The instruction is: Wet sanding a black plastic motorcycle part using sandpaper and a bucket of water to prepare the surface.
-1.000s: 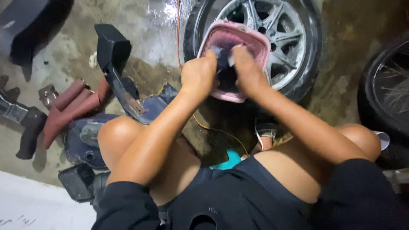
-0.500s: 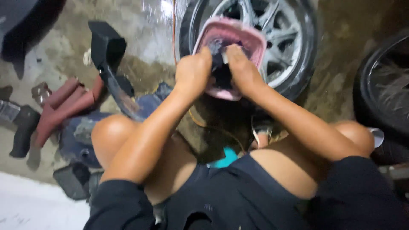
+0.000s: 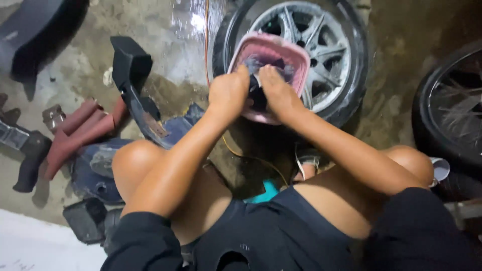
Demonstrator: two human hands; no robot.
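Observation:
A pink plastic tub (image 3: 296, 60) sits on the floor in front of a wheel with a silver spoked rim (image 3: 326, 55). Both of my hands are over the tub, gripping a dark wet cloth (image 3: 258, 93) between them. My left hand (image 3: 228, 93) holds the cloth's left side and my right hand (image 3: 276, 93) its right side, fingers closed around it. Most of the cloth is hidden by my fingers. I am crouched low with both knees spread either side of my arms.
Black plastic vehicle panels (image 3: 133, 80) and dark red parts (image 3: 83, 130) lie on the wet concrete at the left. A blue part (image 3: 93, 168) is by my left knee. A second tyre (image 3: 452, 115) stands at the right. An orange cable (image 3: 207, 30) crosses the floor.
My hands stay clamped on the cloth over the tub, shifting only slightly. The view has moved a little.

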